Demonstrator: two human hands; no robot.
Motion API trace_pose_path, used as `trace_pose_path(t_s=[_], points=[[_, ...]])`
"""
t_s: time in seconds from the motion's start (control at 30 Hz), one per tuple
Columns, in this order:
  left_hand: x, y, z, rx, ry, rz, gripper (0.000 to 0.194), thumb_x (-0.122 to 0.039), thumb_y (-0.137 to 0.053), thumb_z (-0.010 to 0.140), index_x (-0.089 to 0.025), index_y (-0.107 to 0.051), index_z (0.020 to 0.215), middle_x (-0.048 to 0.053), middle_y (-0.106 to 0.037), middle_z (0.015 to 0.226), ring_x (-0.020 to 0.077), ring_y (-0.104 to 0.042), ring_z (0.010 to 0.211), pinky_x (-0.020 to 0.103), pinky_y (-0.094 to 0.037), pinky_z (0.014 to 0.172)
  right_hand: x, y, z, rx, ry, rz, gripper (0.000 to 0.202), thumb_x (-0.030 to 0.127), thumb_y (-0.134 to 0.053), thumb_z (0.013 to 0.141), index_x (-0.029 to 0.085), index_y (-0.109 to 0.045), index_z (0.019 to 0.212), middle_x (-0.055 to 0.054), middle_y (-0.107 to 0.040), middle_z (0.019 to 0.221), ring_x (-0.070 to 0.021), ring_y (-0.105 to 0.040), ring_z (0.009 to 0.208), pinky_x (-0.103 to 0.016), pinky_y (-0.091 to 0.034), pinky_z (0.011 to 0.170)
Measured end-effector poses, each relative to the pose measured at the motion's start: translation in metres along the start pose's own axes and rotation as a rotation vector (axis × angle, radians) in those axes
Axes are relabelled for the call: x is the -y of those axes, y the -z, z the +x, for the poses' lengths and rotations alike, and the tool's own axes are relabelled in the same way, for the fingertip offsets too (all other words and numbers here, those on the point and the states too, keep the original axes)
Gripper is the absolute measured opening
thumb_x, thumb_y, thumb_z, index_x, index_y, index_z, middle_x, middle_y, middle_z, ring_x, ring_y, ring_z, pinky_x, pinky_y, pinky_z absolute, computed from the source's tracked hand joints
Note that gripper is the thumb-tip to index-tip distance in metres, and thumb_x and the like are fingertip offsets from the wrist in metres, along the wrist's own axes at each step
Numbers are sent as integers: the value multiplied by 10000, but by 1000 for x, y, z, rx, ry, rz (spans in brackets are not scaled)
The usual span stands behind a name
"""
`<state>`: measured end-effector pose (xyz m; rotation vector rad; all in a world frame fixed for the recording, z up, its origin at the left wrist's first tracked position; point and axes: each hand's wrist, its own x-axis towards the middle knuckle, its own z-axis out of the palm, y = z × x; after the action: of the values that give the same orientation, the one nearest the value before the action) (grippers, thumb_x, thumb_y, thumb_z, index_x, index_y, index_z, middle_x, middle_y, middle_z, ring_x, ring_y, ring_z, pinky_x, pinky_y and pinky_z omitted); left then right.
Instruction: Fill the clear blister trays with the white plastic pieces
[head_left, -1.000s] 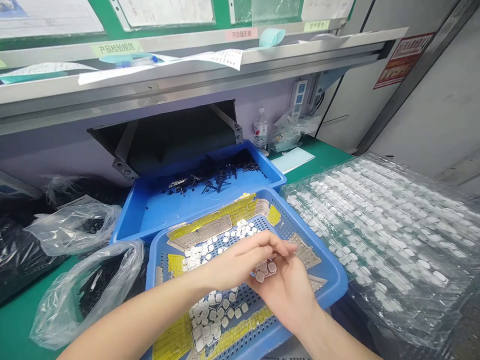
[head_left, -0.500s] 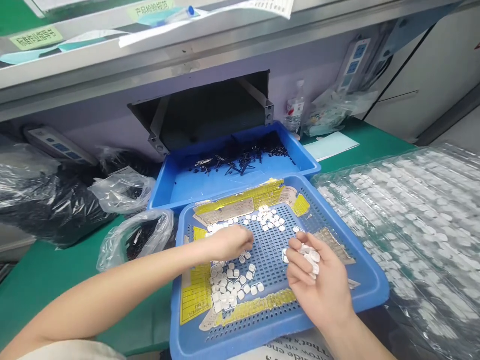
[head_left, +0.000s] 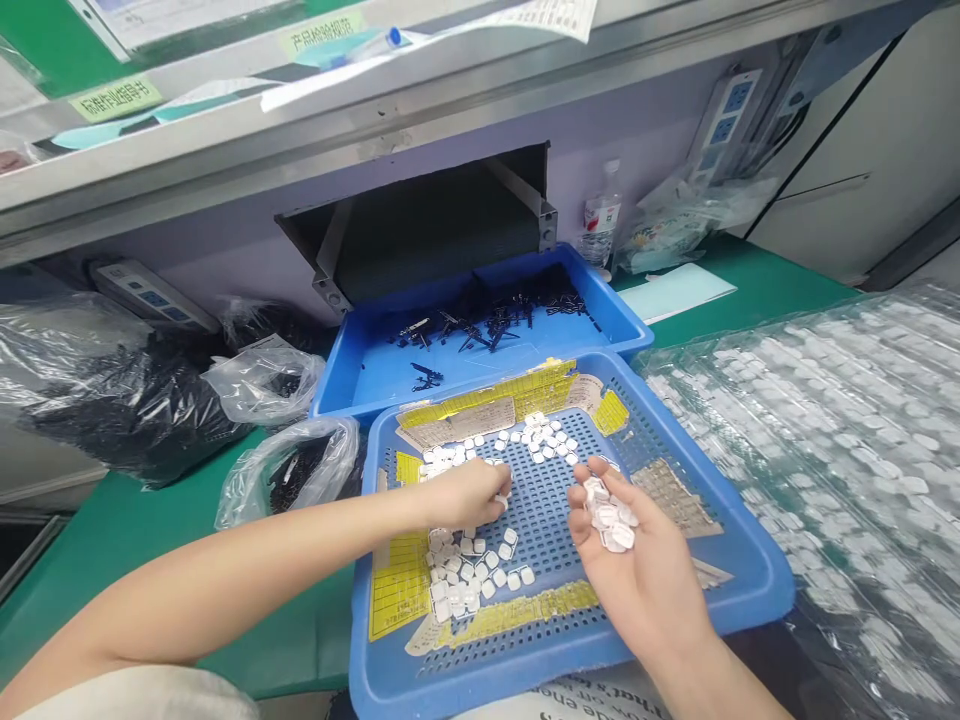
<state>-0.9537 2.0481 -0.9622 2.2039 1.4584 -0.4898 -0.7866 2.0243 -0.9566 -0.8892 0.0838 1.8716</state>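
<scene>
A blue perforated basket point(head_left: 750, 560) sits in front of me, with small white square caps point(head_left: 457, 585) heaped along its left side. More white caps point(head_left: 546, 438) lie at its far end. My left hand point(head_left: 466, 492) is over the left-middle of the basket, its fingers pinched on a white cap point(head_left: 502, 500) that they mostly cover. Palm up above the basket's right side, my right hand point(head_left: 641, 560) cups a small pile of white caps point(head_left: 610, 515) with its fingers loosely curled.
Behind the basket stands a blue tray point(head_left: 367, 370) with small black parts point(head_left: 487, 325). Clear bags of black pieces point(head_left: 142, 390) lie at left. Plastic trays of white caps point(head_left: 847, 430) cover the right side. A water bottle point(head_left: 600, 220) stands by the back wall.
My right hand's fingers have uncurled, showing more of the caps in the palm. A white cap now shows at my left fingertips. The camera view has shifted slightly.
</scene>
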Motion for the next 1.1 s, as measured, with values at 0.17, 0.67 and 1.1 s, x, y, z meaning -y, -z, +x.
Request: trace_pose_path(t_s=[0.17,0.67,1.1], points=[[-8,54,-14,69,-198,-159,253,-210,-394,761,-171,-535,967,0,-605,753,91,-506,622,184,-365,544,-2,0,2,-9,7,16,160,108,-515,698,138,-558,849,-49,-574,820,-133,-571,728,-239,-506,617],[-42,75,-10,-350,-427,-317,185,-194,-350,838,-175,-444,996,17,-510,970,90,-470,883,189,-382,755,1,-5,-1,89,-64,54,120,161,-479,721,145,-572,793,-40,-602,766,-128,-577,710,-256,-500,597],[13,-3,34,-98,37,120,243,-238,-496,659,-153,-484,886,85,-520,851,196,-537,727,260,-415,579,2,-3,-1,-7,-58,56,66,129,-496,707,121,-562,713,-63,-603,722,-151,-602,693,-205,-491,498]])
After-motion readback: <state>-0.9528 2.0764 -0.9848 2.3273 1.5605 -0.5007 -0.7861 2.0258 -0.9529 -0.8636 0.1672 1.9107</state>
